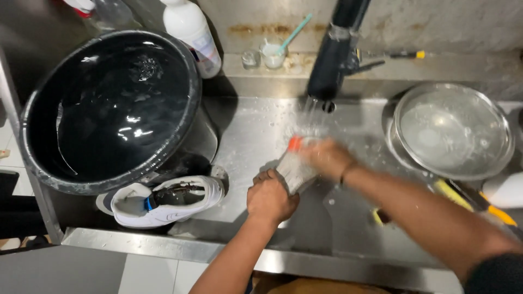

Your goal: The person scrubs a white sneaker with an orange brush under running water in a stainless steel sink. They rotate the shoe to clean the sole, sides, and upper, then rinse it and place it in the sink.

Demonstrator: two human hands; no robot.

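Here, both hands grip a blurred, whitish shoe with an orange end.

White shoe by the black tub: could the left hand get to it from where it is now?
Probably yes. The white shoe lies on the sink surface just beside the left hand, with bare wet steel between them. But that hand is gripping the item being rinsed, so it would need to let go first.

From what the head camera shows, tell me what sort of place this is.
Probably a wash area at a steel sink: a black tap runs water over both hands, beside a water-filled black tub and a metal basin.
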